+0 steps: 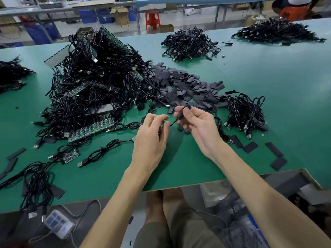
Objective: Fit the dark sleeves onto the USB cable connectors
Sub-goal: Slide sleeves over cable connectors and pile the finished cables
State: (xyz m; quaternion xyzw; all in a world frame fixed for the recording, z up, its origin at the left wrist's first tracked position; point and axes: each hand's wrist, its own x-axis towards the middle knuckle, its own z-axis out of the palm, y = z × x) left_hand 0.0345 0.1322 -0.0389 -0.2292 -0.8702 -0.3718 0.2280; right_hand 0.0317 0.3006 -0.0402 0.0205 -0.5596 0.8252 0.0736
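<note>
Item in hand: one dark sleeve [182, 113], pinched between thumb and forefinger of the right hand [197, 126] and raised clear of the bench [197, 163], just in front of the operator. A thin cable [174, 122] leaves the sleeve's lower end and runs down-left to the left hand [150, 138]. The sleeve appears to be already over the cable. The connector inside is hidden, so seating cannot be confirmed.

Left hand: fingers curled, fingertips meeting the cable. Whether it actually grips the cable cannot be told. In my judgement it is there to steady or draw the cable while the right hand slides the sleeve along. The two hands are close together but not touching.

Supply: a heap of flat sleeves [188, 86] lies directly beyond the hands, within easy reach. The large pile [98, 81] of cables, mixed with green circuit boards, sits to the left. A smaller bundle [245, 111] lies to the right, probably finished work set aside, which suggests a left-to-right flow.

Strays: a few loose sleeves [250, 146] lie near the right edge of the bench. Further piles sit at the far side.

Assessment: the task is at an early stage, with most stock unsleeved.
</note>
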